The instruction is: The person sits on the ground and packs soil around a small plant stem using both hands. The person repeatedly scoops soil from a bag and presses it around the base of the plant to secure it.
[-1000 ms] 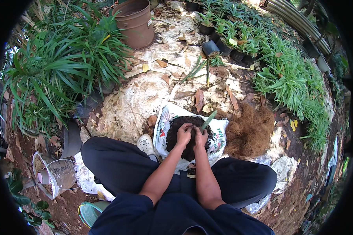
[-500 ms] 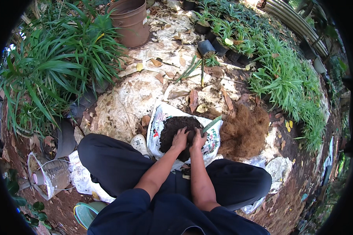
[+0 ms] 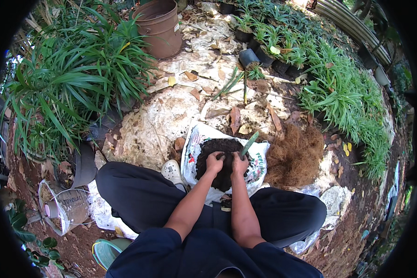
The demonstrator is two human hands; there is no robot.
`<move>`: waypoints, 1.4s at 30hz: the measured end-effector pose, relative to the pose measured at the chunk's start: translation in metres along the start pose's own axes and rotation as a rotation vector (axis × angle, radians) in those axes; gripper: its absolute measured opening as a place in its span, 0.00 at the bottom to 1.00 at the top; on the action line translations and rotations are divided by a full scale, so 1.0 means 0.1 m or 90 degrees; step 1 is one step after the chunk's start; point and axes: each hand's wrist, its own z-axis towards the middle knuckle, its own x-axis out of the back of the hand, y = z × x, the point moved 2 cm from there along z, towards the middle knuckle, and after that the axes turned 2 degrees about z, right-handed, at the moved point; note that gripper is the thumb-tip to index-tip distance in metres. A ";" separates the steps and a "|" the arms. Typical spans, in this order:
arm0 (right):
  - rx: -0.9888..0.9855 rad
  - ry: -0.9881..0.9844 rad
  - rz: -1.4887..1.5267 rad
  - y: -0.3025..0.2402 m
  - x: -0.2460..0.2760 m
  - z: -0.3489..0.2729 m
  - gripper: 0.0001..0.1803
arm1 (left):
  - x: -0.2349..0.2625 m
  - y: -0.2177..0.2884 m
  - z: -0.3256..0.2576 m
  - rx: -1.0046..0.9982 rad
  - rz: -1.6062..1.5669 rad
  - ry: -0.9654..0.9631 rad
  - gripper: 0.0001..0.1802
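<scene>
The left hand (image 3: pixel 214 163) and right hand (image 3: pixel 239 163) rest side by side on a heap of dark soil (image 3: pixel 220 157), fingers curled down into it, knuckles up; the two hands almost touch each other. Whether the fingers clasp anything under the soil cannot be told. The soil lies in an opened white sack (image 3: pixel 260 160) spread flat on the ground just in front of the person's crossed legs, and the hands sit on the near half of the heap. A narrow green leaf blade (image 3: pixel 249 143) sticks up at a slant from the soil just beyond the right hand, close to its fingers.

Just right of the sack, touching its edge, lies a mound of brown coconut fibre (image 3: pixel 294 155). A white shoe (image 3: pixel 172 171) shows at the sack's left edge, beside the left forearm. Beyond the sack the pale stony ground (image 3: pixel 157 125) carries dry leaves. A large brown plastic pot (image 3: pixel 160 28) stands well away at the far side, and small black pots with green seedlings (image 3: pixel 268 48) line the far right. Long-leaved green plants (image 3: pixel 69 88) fill the left. Near the person's left knee lies a clear plastic container (image 3: pixel 65 211), and a green bowl (image 3: pixel 109 250) sits by the lower edge.
</scene>
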 end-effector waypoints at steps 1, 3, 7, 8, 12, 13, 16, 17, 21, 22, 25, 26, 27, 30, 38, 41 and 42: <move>0.000 -0.025 -0.007 0.02 -0.01 -0.01 0.17 | -0.03 0.01 0.01 0.020 -0.102 -0.002 0.11; 0.004 -0.057 -0.024 0.04 -0.03 -0.05 0.19 | -0.11 0.02 0.04 0.098 -0.301 -0.013 0.11; -0.001 -0.171 0.037 0.04 -0.08 -0.07 0.18 | -0.17 0.09 0.02 0.078 -0.360 0.005 0.11; -0.018 -0.162 0.031 0.04 -0.08 -0.07 0.19 | -0.17 0.10 0.00 0.087 -0.360 0.002 0.12; -0.032 -0.108 0.104 0.05 -0.08 -0.06 0.19 | -0.18 0.16 -0.09 0.060 -0.265 -0.006 0.13; -0.024 -0.117 0.132 0.05 -0.08 -0.06 0.18 | -0.17 0.17 -0.11 0.043 -0.262 0.014 0.13; -0.044 -0.162 0.199 0.06 -0.08 -0.07 0.15 | -0.14 0.18 -0.09 0.076 -0.275 0.015 0.15; -0.043 -0.205 0.231 0.06 -0.09 -0.08 0.15 | -0.13 0.18 -0.09 0.098 -0.314 0.029 0.16; -0.033 -0.175 0.145 -0.01 -0.12 -0.11 0.13 | -0.12 0.22 -0.09 0.017 -0.267 0.018 0.15; 0.016 -0.135 0.130 -0.02 -0.12 -0.13 0.12 | -0.12 0.23 -0.10 0.007 -0.211 0.019 0.14; -0.028 -0.126 0.171 0.02 -0.14 -0.13 0.10 | -0.13 0.24 -0.12 0.021 -0.215 -0.007 0.14; -0.051 -0.157 0.168 0.04 -0.13 -0.11 0.10 | -0.11 0.24 -0.12 0.009 -0.165 0.028 0.13; -0.050 -0.185 0.182 0.07 -0.14 -0.09 0.10 | -0.09 0.23 -0.12 0.024 -0.179 0.049 0.14; -0.017 -0.195 0.196 0.10 -0.16 -0.03 0.12 | -0.10 0.23 -0.14 0.052 -0.211 0.048 0.15; -0.071 -0.157 0.263 0.08 -0.14 -0.10 0.23 | -0.11 0.27 -0.16 -0.020 -0.140 0.073 0.15; -0.071 -0.216 0.159 0.06 -0.15 -0.10 0.21 | -0.05 0.27 -0.13 0.013 -0.181 0.063 0.16; -0.070 -0.194 0.185 0.05 -0.15 -0.08 0.21 | -0.07 0.31 -0.12 -0.056 -0.204 0.070 0.15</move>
